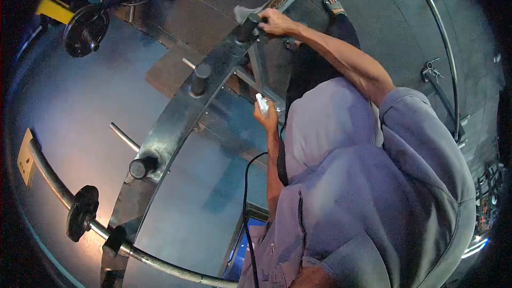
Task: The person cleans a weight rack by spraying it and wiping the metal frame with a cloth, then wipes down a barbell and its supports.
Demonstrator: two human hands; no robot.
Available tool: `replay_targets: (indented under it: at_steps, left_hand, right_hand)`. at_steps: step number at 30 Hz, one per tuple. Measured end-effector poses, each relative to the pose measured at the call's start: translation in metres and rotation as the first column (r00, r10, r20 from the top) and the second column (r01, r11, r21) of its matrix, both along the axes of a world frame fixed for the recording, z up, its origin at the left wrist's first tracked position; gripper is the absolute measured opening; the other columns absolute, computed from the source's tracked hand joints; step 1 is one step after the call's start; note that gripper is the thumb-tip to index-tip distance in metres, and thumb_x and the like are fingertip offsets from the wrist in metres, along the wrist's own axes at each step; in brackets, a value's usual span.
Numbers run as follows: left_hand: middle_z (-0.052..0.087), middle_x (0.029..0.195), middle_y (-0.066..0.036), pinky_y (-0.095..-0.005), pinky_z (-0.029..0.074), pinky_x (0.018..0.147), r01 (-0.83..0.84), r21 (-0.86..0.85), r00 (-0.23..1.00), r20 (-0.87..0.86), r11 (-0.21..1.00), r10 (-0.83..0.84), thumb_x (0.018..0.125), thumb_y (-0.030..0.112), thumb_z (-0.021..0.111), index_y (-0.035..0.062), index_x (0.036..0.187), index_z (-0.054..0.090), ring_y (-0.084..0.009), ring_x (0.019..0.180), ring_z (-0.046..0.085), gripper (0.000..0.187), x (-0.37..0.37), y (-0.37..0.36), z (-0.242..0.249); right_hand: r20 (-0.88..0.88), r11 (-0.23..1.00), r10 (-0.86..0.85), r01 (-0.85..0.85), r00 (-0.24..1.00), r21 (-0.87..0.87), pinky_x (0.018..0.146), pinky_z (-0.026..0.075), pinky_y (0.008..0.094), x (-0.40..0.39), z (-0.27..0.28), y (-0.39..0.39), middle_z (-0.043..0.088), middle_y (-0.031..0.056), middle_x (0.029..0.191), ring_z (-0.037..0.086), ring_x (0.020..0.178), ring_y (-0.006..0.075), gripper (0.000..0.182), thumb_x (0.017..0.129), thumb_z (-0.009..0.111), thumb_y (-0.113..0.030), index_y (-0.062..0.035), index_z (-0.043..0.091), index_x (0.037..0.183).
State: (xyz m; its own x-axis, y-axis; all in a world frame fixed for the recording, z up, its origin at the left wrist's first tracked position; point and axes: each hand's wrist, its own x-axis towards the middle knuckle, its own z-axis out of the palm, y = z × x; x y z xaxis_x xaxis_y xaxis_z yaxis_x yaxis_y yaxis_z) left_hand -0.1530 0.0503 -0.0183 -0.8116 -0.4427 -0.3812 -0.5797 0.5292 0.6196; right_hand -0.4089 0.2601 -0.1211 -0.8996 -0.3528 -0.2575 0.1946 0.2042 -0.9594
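My right hand (276,23) is at the upper end of a long dark metal beam, its fingers closed beside a short black post (248,28). A thin pale grey cloth (246,13), smeared by motion, shows past the post and seems to come from that hand. Lower down, my left hand (266,116) is closed around a small white object (262,104), whose kind I cannot make out. That hand is near the beam's metal supports (260,69). Farther down, the metal beam (169,127) carries two more posts: a middle post (200,79) and a lower post (143,167).
A bar (176,271) with a black disc (82,213) crosses the bottom left. Gym equipment with a weight plate (86,31) stands at the upper left. A black cable (246,192) hangs near my left arm. A sandaled foot (334,6) is at the top.
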Motion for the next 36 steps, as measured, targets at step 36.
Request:
replay_targets:
  at_steps: [36]
  left_hand:
    - [0.060,0.073,-0.006,-0.0300,0.046,0.059,-0.005,0.034,0.998,0.060,0.999,0.003,0.077,0.017,0.065,-0.0008,0.087,0.059,-0.0132,0.066,0.055,0.021,0.008,0.024,0.007]
  right_hand:
    - [0.176,0.934,-0.354,0.355,0.918,0.030,0.070,0.050,0.0333,0.047,-0.016,-0.018,0.068,0.0126,0.085,0.066,0.077,0.0213,0.034,0.075,0.071,-0.033,-0.0062,0.067,0.096]
